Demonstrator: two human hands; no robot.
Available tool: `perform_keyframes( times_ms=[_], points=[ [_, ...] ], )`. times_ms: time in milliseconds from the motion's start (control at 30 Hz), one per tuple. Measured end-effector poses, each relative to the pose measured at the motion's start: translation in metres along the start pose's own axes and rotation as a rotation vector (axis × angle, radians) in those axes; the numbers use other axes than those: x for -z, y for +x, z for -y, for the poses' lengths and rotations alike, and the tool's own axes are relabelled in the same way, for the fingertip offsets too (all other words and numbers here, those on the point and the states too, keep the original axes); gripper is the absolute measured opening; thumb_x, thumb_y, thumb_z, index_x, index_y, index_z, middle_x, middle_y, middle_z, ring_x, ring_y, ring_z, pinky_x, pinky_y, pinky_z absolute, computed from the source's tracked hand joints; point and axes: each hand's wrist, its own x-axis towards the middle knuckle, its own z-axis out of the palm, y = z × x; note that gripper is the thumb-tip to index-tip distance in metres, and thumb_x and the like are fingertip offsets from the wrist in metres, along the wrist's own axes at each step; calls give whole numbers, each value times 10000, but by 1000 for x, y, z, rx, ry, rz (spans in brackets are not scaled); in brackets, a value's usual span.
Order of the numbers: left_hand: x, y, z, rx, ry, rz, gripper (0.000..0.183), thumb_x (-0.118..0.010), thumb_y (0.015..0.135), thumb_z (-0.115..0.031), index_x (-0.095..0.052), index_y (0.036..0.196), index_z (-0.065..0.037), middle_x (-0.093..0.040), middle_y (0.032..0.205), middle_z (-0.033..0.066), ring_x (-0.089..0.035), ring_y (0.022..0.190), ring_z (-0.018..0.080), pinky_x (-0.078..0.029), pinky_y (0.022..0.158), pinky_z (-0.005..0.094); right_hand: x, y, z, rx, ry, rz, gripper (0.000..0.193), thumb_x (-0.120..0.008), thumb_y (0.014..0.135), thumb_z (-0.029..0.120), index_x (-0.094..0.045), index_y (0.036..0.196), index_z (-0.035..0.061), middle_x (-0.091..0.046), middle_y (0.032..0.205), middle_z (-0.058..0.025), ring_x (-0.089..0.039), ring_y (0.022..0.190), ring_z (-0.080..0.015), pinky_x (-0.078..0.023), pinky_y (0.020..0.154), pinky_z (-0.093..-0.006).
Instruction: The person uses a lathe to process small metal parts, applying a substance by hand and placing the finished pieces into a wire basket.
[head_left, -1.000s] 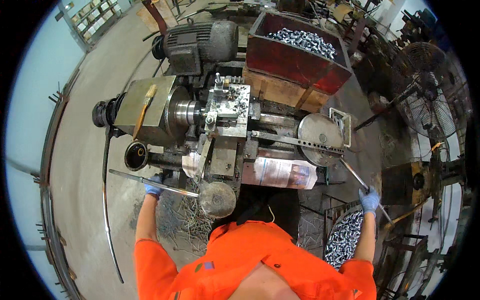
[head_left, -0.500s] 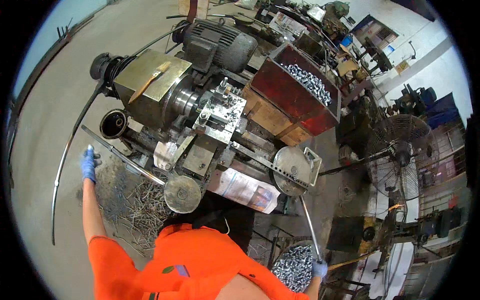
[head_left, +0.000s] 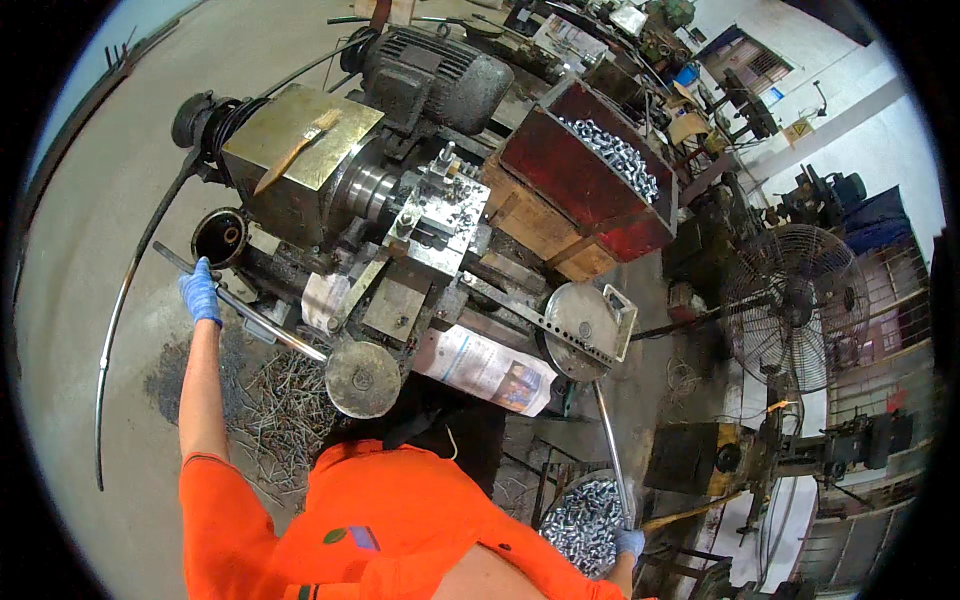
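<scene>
My left hand (head_left: pixel 201 296), in a blue glove, is on the metal lever bar (head_left: pixel 270 330) that slants out from the round disc (head_left: pixel 363 380) at the machine's front. Its fingers appear closed around the bar near the outer end, though the palm side is hidden. At the lower right my gloved right hand (head_left: pixel 629 543) is closed on the end of a second lever (head_left: pixel 612 445), which runs down from the larger disc (head_left: pixel 582 325). Between the two stands a lathe-like machine with a shiny chuck (head_left: pixel 370 190) and a chip-strewn tool slide (head_left: pixel 437 215).
A basin of small metal pieces (head_left: pixel 583 528) sits beside my right hand. Behind the slide, a red bin (head_left: pixel 590 185) holds more pieces. A brush (head_left: pixel 297 152) lies on the headstock. Metal scraps (head_left: pixel 285 405) cover the floor near my left arm. A large fan (head_left: pixel 797 305) stands right.
My left hand has moved up and right from beside the lever onto its bar. My right hand stays on the other lever's end. The whole view has shifted slightly.
</scene>
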Motion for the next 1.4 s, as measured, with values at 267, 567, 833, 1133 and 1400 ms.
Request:
perform_keyframes(
  times_ms=[267,567,833,1133,1400],
  points=[
    [-3,-14,-7,-28,-121,-25,287,-620,814,-300,-549,756,-28,-558,532,76,-502,407,146,-383,383,274,-5,0,-6,-45,-66,39,590,-725,588,429,-620,903,-59,-602,972,-266,-587,959,-351,-473,825,-396],
    [-1,-19,-6,10,-63,-66,424,-623,796,-422,-498,584,-77,-483,487,23,-413,383,124,-329,381,282,-9,-2,-6,0,-78,5,535,-708,598,414,-636,869,-41,-612,951,-251,-593,936,-355,-475,815,-399],
    [-1,-21,-10,14,-84,-19,391,-616,802,-409,-540,662,-52,-521,508,44,-458,409,120,-351,395,267,-19,1,-15,-18,-103,18,517,-665,638,395,-629,953,-13,-609,985,-238,-588,956,-348,-476,824,-400],
    [-2,-8,6,9,-99,-11,361,-620,804,-365,-559,731,-17,-581,545,102,-511,412,156,-397,394,282,-27,-2,-21,-22,-35,-53,421,-642,636,321,-642,853,-39,-609,919,-264,-592,931,-364,-480,787,-414],
    [0,1,15,9,-108,-27,319,-604,818,-329,-572,830,-12,-569,549,96,-516,404,173,-437,393,293,-28,-7,-16,-16,-82,-45,413,-650,616,315,-645,840,-32,-611,901,-267,-602,905,-365,-487,772,-414]
  ],
)
